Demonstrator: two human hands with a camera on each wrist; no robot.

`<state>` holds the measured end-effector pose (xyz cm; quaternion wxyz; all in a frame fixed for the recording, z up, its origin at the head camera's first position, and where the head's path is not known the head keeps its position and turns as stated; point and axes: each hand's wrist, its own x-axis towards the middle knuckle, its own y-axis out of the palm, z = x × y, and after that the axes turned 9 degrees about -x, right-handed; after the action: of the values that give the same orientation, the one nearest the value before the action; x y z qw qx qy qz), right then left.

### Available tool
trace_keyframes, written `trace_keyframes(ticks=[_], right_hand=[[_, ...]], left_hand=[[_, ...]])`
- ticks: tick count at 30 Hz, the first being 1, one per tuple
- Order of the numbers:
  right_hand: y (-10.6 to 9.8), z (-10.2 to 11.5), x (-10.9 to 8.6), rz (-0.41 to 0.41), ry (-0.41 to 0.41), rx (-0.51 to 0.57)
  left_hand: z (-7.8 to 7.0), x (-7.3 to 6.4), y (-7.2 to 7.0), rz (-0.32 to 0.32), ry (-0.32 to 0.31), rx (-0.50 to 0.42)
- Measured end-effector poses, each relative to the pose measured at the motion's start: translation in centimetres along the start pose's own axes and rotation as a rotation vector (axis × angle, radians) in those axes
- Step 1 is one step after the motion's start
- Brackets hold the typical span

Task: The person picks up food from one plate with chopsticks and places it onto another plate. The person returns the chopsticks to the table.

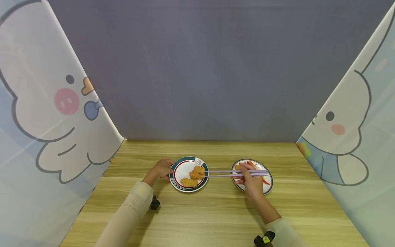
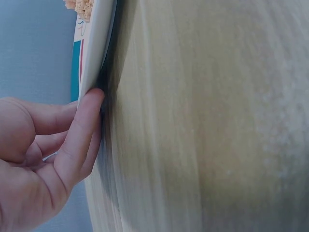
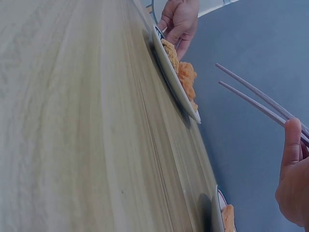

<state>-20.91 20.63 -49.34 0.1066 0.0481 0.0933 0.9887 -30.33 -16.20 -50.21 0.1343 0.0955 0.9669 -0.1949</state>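
Chopsticks (image 1: 222, 171): lilac pair in the right hand (image 1: 251, 183), held up over the bench (image 1: 200, 212) and spanning the gap between two plates. Right forearm comes in from lower right, angled up and left; fingers curled round both sticks nearer the butts, one digit pressed along them in the right wrist view. Grip is snug, sticks slightly spread, nothing pinched at the tips.

Long axis runs left-right, roughly parallel to the bench's back edge. Tips point left, butts right, past the hand. Right wrist view shows tips lower than butts, above the fried chicken and apart from it.

Fried chicken (image 1: 189, 182): crumbed pieces grouped in the lower right part of the left plate (image 1: 181, 170), which has a teal rim with a red inner ring.

Left hand (image 1: 163, 168) reaches in from lower left, wrist bent toward the plate. Fingers pinch its left rim, little gap left, one fingertip against the underside of the edge. Plate sits on the bench.

Right plate (image 1: 269, 183): under the right hand, partly hidden by it. Carries red-orange strips (image 1: 249, 163) and a golden-brown piece (image 1: 237, 167) at its left.

Further out: cream sleeves (image 1: 129, 209) on both arms, black wrist units (image 1: 155, 203), grey backdrop (image 1: 200, 68) behind the bench, cartoon-print panels (image 1: 34, 103) both sides.
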Motion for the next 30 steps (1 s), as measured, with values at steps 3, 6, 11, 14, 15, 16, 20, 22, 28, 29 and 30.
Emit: trace_keyframes(ticks=[3,6,11,14,15,16,20,22,28,29,30], right_hand=[[-0.4,0.1,0.0,-0.001,-0.023,0.003],[-0.8,0.3,0.2,0.003,-0.04,0.002],[-1.4,0.9,0.5,-0.002,-0.033,-0.001],[-1.8,1.3,0.5,-0.016,-0.027,0.008],[-1.9,1.3,0.6,-0.02,-0.028,0.008],[-2.0,1.4,0.6,-0.025,-0.03,0.015],[-2.6,1.5,0.8,-0.037,-0.044,0.049],[-2.8,1.5,0.9,-0.047,-0.05,0.06],[-3.4,1.8,1.1,-0.063,-0.05,0.065],[-3.5,1.9,1.1,-0.065,-0.049,0.066],[-3.6,1.9,1.1,-0.067,-0.048,0.07]], left_hand=[[0.0,-0.1,0.0,0.0,-0.004,-0.006],[-0.1,-0.2,0.0,-0.001,-0.007,-0.014],[-0.1,-0.2,0.0,-0.004,-0.004,-0.023],[0.0,-0.2,0.0,0.0,-0.005,-0.035],[0.0,-0.2,-0.1,0.003,-0.002,-0.035],[0.1,-0.1,0.0,0.006,-0.001,-0.037],[0.0,-0.1,0.0,0.007,-0.006,-0.041],[0.0,0.0,0.0,0.003,-0.013,-0.041],[-0.1,0.0,0.0,0.0,-0.019,-0.028],[-0.1,-0.1,0.0,0.001,-0.017,-0.027],[-0.1,-0.1,0.0,0.002,-0.017,-0.024]])
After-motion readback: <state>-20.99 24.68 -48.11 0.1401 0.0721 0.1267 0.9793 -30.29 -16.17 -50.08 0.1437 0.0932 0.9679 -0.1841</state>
